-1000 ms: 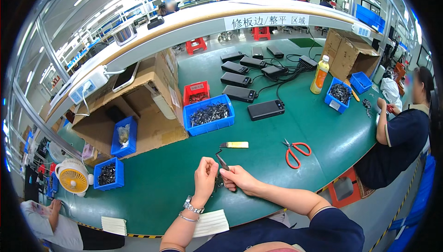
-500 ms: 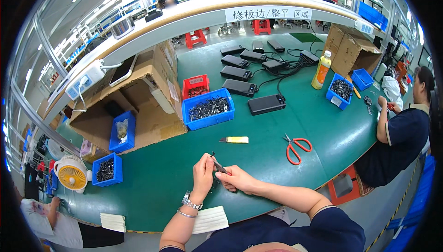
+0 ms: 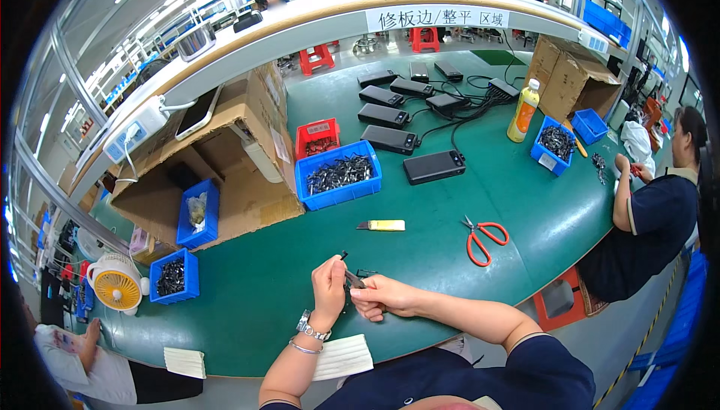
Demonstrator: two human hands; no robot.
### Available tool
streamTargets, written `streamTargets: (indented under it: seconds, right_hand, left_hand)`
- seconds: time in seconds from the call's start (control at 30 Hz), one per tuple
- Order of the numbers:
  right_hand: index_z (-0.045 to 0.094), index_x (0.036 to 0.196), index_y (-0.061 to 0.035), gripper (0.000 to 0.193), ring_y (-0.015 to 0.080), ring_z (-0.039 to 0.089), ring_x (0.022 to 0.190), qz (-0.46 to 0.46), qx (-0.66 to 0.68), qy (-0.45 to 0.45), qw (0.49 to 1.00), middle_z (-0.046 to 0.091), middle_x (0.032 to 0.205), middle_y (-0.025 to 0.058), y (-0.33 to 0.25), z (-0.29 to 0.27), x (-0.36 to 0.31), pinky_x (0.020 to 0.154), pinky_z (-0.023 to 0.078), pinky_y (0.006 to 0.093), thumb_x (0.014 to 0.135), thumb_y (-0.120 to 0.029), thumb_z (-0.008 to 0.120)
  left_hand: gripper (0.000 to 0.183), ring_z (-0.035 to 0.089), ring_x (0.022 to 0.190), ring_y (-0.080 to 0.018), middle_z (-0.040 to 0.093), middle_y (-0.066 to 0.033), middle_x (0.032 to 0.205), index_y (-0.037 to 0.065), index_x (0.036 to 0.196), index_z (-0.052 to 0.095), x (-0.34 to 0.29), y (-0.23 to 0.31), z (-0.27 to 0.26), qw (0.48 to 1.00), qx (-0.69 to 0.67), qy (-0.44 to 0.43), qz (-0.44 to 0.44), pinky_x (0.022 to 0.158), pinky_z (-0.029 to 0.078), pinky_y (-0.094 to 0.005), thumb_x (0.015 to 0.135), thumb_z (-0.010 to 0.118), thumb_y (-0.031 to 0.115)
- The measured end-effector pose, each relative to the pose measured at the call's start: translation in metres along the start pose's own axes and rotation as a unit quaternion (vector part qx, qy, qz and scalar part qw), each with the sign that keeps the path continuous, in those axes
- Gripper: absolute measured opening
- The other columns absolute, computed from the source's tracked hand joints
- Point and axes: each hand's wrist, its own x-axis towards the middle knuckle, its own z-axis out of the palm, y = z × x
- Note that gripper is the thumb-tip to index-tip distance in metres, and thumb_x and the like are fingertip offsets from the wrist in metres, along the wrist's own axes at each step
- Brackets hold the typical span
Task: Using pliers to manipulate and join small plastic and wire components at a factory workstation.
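Observation:
My left hand (image 3: 327, 288), with a watch (image 3: 308, 325) and bangle on its wrist, pinches a small black part (image 3: 344, 255) whose tip sticks up past the fingers. Close against it, my right hand (image 3: 381, 297) is wrapped round a dark grey hand tool (image 3: 354, 279); its exact kind is hard to make out. The tool's end meets the left fingers, which partly hide the contact. A few thin black pieces (image 3: 366, 272) lie on the green table just beyond my hands. Farther off rests a yellow-handled utility knife (image 3: 386, 225), and to the right, red-handled scissors (image 3: 486, 241).
Blue bins of black parts (image 3: 341, 198) (image 3: 171, 298) (image 3: 541, 161) and a red bin (image 3: 304, 134) stand around. Several black power banks (image 3: 435, 168) with cables lie behind. A cardboard box (image 3: 262, 204), fan (image 3: 118, 288) and bottle (image 3: 517, 126) are near. A co-worker (image 3: 660, 200) sits at right.
My right hand has shifted slightly toward me and the tool has tilted a little. Thin black pieces beyond my hands now show more clearly. My left hand stays nearly in place.

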Motion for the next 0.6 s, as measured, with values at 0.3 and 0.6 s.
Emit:
streamTargets:
  seconds: [0.3,0.6]
  right_hand:
    - [0.032,0.066,-0.0140,0.043,0.0083,0.031,0.051,-0.006,-0.003,-0.007,1.000,0.027,0.058,-0.0047,0.001,-0.001,0.002,0.048,0.030,0.0241,0.098,-0.036,0.050]
    - [0.032,0.065,-0.0130,0.044,0.0086,0.032,0.051,-0.021,0.001,-0.042,0.999,0.028,0.058,-0.0040,0.006,0.001,0.001,0.048,0.031,0.0241,0.099,-0.036,0.049]
  left_hand:
    - [0.046,0.035,0.050,-0.0118,0.036,-0.0039,0.057,0.000,0.065,0.041,-0.001,-0.004,0.002,0.999,-0.042,0.006,0.008,0.046,0.027,-0.0295,0.100,0.044,0.030]
    - [0.064,0.031,0.053,-0.0103,0.034,0.0000,0.056,0.005,0.060,0.036,-0.008,-0.012,0.006,0.991,-0.121,-0.048,0.042,0.047,0.023,-0.0294,0.097,0.035,0.057]
